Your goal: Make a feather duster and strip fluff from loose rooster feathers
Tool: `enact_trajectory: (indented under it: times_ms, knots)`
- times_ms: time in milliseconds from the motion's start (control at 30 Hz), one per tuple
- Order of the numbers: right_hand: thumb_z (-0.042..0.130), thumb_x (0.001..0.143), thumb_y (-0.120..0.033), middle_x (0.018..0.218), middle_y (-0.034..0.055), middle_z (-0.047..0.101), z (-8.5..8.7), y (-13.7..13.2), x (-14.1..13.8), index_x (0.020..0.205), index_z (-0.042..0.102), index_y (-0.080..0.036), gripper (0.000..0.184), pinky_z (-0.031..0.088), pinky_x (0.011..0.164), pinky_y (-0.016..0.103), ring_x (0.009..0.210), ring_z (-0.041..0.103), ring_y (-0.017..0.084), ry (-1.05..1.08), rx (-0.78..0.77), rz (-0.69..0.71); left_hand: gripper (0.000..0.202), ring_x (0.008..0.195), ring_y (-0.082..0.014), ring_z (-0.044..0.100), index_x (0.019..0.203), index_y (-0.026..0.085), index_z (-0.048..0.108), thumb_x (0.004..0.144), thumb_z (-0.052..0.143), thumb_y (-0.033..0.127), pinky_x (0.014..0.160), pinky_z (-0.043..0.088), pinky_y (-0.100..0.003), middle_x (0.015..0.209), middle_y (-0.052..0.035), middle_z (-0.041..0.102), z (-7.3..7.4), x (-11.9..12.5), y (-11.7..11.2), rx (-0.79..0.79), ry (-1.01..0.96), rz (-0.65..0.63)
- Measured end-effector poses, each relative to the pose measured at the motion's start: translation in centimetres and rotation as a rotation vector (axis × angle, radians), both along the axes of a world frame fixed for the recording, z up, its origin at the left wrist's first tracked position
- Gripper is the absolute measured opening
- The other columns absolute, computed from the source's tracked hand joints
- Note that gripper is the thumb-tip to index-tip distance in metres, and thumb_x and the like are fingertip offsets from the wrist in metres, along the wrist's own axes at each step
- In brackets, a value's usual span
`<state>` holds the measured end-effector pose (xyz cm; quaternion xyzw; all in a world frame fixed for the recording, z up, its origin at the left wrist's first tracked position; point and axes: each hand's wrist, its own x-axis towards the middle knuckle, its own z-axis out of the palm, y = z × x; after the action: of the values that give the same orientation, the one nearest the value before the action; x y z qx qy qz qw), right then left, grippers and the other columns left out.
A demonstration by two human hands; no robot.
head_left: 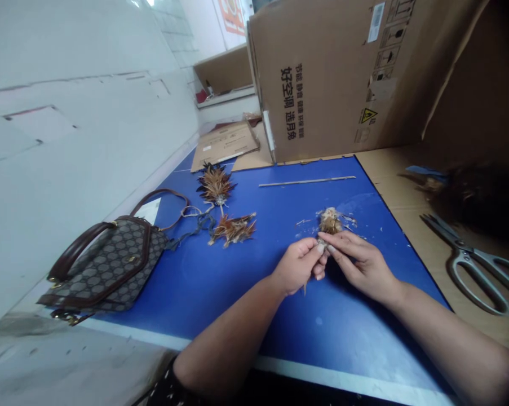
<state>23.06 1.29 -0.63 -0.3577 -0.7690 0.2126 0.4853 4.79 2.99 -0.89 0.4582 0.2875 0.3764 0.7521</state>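
Over the blue mat, the fingertips of both my hands meet in a pinch. My left hand (301,264) is closed on a feather, whose thin brown tip (304,288) pokes out below the fingers. My right hand (362,264) pinches the same feather at its pale, fluffy end, mostly hidden by the fingers. Just beyond my fingertips lies a small heap of brown and whitish feathers (330,219), with bits of white fluff around it. Farther left, a bundle of brown and black feathers (216,187) is fixed to a thin stick, and loose reddish-brown feathers (233,230) lie below it.
Metal scissors (465,256) lie partly spread on cardboard at the right, beside a dark feathery mass (476,197). A thin rod (307,181) lies across the back of the blue mat (246,287). A patterned handbag (119,262) stands left. A large carton (330,84) rises behind.
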Motion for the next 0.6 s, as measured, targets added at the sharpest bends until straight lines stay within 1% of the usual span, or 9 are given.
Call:
enact_trajectory:
  times_ms: [100,133,233,300,333,400,500,533,600]
  knots:
    - [0.055,0.102,-0.019,0.103,0.0069,0.075,0.5,0.3,0.5,0.139,0.067,-0.029,0.04,0.058,0.085,0.034,0.093,0.071,0.019,-0.04,-0.014,0.019,0.039,0.052,-0.0059,0.045,0.085,0.015,0.056,0.091,0.071,0.051,0.053,0.041,-0.025,0.068,0.0041,0.05,-0.1,-0.1,0.0,0.023,0.025,0.013]
    - [0.056,0.102,-0.021,0.105,0.007,0.076,0.9,0.4,1.0,0.137,0.069,-0.029,0.038,0.058,0.087,0.035,0.094,0.072,0.019,-0.05,-0.018,0.0,0.038,0.051,-0.0058,0.045,0.087,0.015,0.058,0.09,0.071,0.051,0.052,0.041,-0.025,0.069,0.004,0.05,0.0,-0.1,0.1,0.035,0.026,0.036]
    - [0.062,0.099,-0.031,0.104,0.0081,0.077,2.2,1.3,3.3,0.116,0.077,-0.025,0.024,0.057,0.089,0.037,0.094,0.073,0.023,-0.063,-0.033,-0.188,0.036,0.052,-0.0052,0.044,0.092,0.014,0.062,0.09,0.071,0.049,0.051,0.041,-0.024,0.073,0.0032,0.053,0.3,-0.4,0.3,0.076,0.016,0.16]
    - [0.064,0.097,-0.038,0.097,0.0084,0.078,2.7,1.9,5.0,0.1,0.078,-0.023,0.021,0.057,0.083,0.038,0.086,0.072,0.024,-0.109,-0.069,-0.307,0.035,0.052,-0.0048,0.044,0.091,0.015,0.062,0.091,0.071,0.049,0.051,0.04,-0.023,0.073,0.0031,0.053,0.7,-0.6,0.5,0.094,0.004,0.263]
    - [0.063,0.096,-0.04,0.091,0.0083,0.077,2.8,2.1,5.7,0.094,0.078,-0.022,0.023,0.056,0.079,0.037,0.082,0.071,0.024,-0.151,-0.099,-0.319,0.034,0.052,-0.0046,0.044,0.09,0.015,0.063,0.091,0.072,0.048,0.051,0.04,-0.022,0.073,0.0031,0.054,0.8,-0.6,0.6,0.097,-0.005,0.314]
    - [0.063,0.096,-0.043,0.084,0.0073,0.076,2.6,2.4,6.6,0.086,0.076,-0.022,0.026,0.054,0.073,0.036,0.075,0.069,0.023,-0.262,-0.175,-0.253,0.033,0.051,-0.0045,0.044,0.09,0.015,0.063,0.089,0.073,0.047,0.051,0.04,-0.022,0.073,0.0031,0.054,1.1,-0.6,0.7,0.094,-0.026,0.404]
    - [0.067,0.092,-0.044,0.077,0.0039,0.074,1.8,2.2,6.8,0.083,0.075,-0.024,0.023,0.05,0.064,0.031,0.066,0.065,0.019,-0.465,-0.286,-0.056,0.034,0.051,-0.0046,0.044,0.089,0.015,0.065,0.086,0.077,0.046,0.05,0.04,-0.022,0.073,0.0023,0.057,1.3,-0.5,0.6,0.089,-0.034,0.477]
    - [0.071,0.089,-0.043,0.075,0.0025,0.073,1.4,2.1,6.7,0.082,0.075,-0.025,0.02,0.048,0.061,0.03,0.063,0.063,0.018,-0.523,-0.309,-0.018,0.034,0.051,-0.0046,0.045,0.089,0.015,0.066,0.084,0.078,0.046,0.05,0.04,-0.022,0.073,0.0019,0.058,1.4,-0.5,0.6,0.091,-0.03,0.492]
    - [0.076,0.084,-0.04,0.072,0.0009,0.071,0.9,1.9,6.5,0.08,0.074,-0.026,0.015,0.042,0.055,0.027,0.057,0.059,0.015,-0.594,-0.324,-0.002,0.033,0.051,-0.0046,0.045,0.088,0.015,0.066,0.083,0.079,0.045,0.05,0.042,-0.022,0.073,0.0011,0.06,1.4,-0.4,0.4,0.102,-0.015,0.514]
